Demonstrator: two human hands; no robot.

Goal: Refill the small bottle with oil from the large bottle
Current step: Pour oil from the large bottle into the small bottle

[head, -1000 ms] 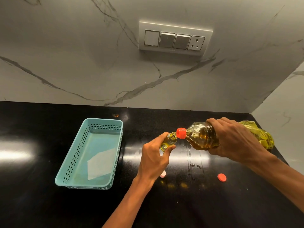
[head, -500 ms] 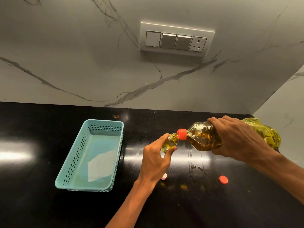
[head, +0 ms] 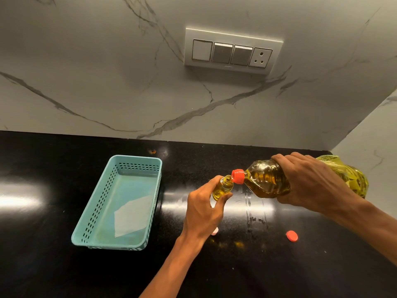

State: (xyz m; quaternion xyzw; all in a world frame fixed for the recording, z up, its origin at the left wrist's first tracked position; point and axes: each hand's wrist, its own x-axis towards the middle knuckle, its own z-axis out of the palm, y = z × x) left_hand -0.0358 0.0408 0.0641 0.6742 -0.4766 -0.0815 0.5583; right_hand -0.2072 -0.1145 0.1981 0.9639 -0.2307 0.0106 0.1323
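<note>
Black glossy stone countertop point(head: 43, 265) runs beneath a white, grey-veined marble wall point(head: 86, 61). On that wall, a white switch panel with three switches and a socket point(head: 233, 51) sits above and to the right of a teal perforated plastic basket point(head: 100, 203). That basket stands on the counter with a white sheet of paper point(head: 131, 218) lying in it. Just right of the basket, the left hand point(head: 202, 209) curls fingers and thumb round a small clear bottle of yellow oil point(head: 222, 188), holding it upright with its mouth open. Farther right of the basket, the right hand point(head: 309, 181) grips from above a large clear plastic bottle of golden oil point(head: 266, 179). It is tipped nearly level, and its orange spout collar point(head: 238, 176) meets the small bottle's mouth. Whether oil is flowing cannot be told. A round red cap point(head: 291, 236) lies on the counter well right of the basket. A pale pink cap point(head: 214, 231) shows partly behind the left wrist, between the basket and the red cap
</note>
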